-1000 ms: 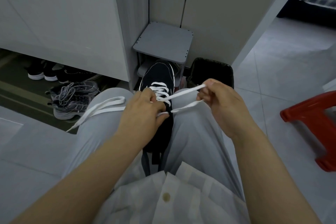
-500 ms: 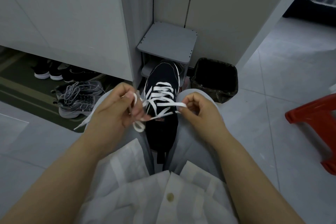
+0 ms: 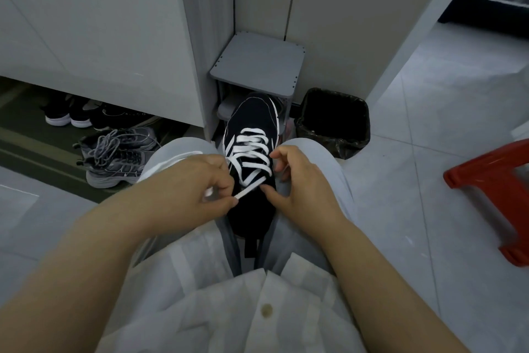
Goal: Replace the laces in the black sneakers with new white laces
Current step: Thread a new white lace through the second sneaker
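Observation:
A black sneaker (image 3: 253, 120) lies between my knees, toe pointing away, with a white lace (image 3: 252, 152) crossed through most of its eyelets. My left hand (image 3: 197, 183) pinches one end of the lace at the shoe's left side, near the top eyelets. My right hand (image 3: 297, 181) rests against the shoe's right side, thumb tip on the upper by the top eyelet and fingers curled at the edge. I cannot tell whether it holds the other lace end. A white strip of lace lies over my left knee (image 3: 174, 156).
A small grey shelf (image 3: 257, 63) stands against the wall ahead, a black-lined bin (image 3: 333, 120) to its right. Grey sneakers (image 3: 117, 158) and dark shoes (image 3: 71, 115) sit under the cabinet on the left. A red plastic stool (image 3: 495, 183) stands at right.
Both hands have come down and closer to the shoe. The right hand no longer holds the lace stretched out; the left now pinches a short lace end by the top eyelets.

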Action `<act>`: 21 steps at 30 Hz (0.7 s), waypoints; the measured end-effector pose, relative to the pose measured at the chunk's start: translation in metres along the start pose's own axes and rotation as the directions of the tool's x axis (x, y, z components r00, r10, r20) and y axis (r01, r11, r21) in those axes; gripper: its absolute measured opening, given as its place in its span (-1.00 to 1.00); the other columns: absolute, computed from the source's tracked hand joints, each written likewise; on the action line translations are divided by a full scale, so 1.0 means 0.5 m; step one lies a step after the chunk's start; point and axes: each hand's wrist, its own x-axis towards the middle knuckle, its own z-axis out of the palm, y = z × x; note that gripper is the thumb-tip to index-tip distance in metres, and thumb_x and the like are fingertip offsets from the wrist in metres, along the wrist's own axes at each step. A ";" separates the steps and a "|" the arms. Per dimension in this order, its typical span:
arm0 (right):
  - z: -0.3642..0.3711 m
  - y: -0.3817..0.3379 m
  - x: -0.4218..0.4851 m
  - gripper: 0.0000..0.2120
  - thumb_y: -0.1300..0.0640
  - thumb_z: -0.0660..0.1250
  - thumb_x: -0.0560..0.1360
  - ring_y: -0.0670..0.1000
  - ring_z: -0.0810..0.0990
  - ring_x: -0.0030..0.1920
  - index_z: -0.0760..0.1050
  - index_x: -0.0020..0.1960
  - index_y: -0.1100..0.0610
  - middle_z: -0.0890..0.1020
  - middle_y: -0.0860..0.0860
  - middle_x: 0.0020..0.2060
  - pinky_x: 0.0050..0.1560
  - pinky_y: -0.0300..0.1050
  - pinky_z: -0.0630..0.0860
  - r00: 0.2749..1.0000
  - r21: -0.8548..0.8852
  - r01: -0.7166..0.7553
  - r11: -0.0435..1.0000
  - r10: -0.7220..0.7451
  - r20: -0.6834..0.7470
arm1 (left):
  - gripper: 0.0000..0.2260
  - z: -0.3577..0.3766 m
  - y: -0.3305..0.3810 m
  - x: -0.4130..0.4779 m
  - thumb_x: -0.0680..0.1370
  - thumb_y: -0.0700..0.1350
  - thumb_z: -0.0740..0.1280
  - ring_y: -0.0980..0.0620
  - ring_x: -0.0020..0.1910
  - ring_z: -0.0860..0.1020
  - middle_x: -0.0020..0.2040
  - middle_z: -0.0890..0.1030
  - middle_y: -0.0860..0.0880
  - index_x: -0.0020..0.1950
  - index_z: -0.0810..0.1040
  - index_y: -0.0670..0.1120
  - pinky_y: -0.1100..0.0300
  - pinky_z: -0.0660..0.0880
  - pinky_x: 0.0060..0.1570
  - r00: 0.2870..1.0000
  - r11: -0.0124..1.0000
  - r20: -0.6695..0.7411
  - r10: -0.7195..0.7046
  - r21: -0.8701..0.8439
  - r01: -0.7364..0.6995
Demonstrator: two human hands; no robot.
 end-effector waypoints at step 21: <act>-0.033 0.042 -0.008 -0.65 0.08 0.43 0.39 -0.15 0.49 -0.23 0.24 -0.07 -0.12 0.47 -0.23 -0.27 -0.23 -0.24 0.46 0.989 -0.057 -0.120 0.991 0.114 -0.095 | -0.87 0.044 -0.001 0.149 0.35 -0.09 0.41 -0.03 -0.09 0.48 -0.06 0.52 -0.02 -0.12 0.56 0.00 0.24 0.29 -0.18 0.964 0.940 -0.169 0.206 0.308 -0.147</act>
